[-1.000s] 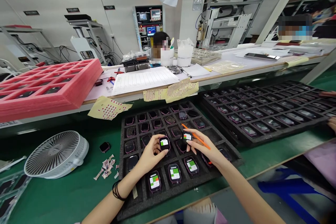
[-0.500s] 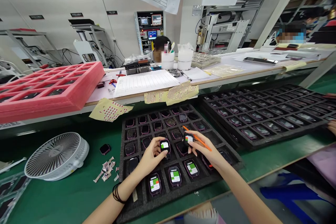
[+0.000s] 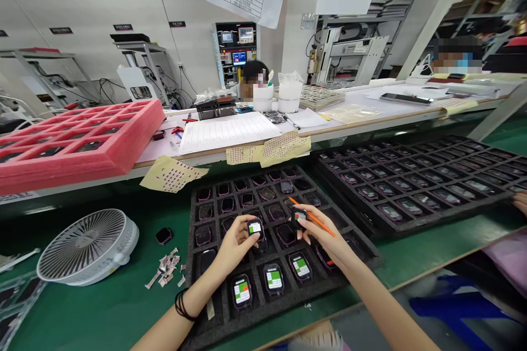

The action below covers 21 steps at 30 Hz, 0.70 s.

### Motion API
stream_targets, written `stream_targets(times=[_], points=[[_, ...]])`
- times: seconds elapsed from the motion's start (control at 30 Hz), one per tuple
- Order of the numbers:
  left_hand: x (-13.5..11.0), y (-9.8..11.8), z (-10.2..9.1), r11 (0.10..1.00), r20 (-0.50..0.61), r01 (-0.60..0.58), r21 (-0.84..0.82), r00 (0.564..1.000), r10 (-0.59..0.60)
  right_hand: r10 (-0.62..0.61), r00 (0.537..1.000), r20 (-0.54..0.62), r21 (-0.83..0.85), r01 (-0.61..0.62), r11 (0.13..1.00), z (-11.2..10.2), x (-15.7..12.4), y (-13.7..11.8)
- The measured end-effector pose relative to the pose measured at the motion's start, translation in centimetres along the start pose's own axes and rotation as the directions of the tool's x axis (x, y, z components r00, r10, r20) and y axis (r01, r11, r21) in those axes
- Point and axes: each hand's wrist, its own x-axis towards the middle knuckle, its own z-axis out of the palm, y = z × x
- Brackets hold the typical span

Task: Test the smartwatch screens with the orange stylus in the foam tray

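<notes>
A black foam tray point(image 3: 193, 263) with rows of pockets lies in front of me, holding several small smartwatch bodies; three in the front row point(image 3: 273, 277) show lit green and red screens. My left hand point(image 3: 233, 247) pinches one lit watch point(image 3: 254, 227) just above the tray's middle. My right hand point(image 3: 323, 233) holds another lit watch point(image 3: 298, 217) at its fingertips, with an orange pen point(image 3: 313, 218) tucked between the fingers.
A second, larger black tray point(image 3: 415, 181) of watches lies to the right, with another person's hand point(image 3: 521, 201) at its edge. A white fan point(image 3: 88, 244), a loose watch point(image 3: 163, 236) and paper scraps point(image 3: 164, 273) sit left. A pink foam tray point(image 3: 78, 140) rests on the shelf behind.
Both hands have stayed over the tray with their watches, shifting only slightly; the view has tipped up a little.
</notes>
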Motion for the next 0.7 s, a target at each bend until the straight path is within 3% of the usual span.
stream_targets(times=[0.7], points=[[0.27,-0.22,-0.11,1.0,-0.028,0.02,-0.014,0.999,-0.02,-0.024,0.999,0.03,-0.019,0.025,1.0,-0.14,0.13,0.44]])
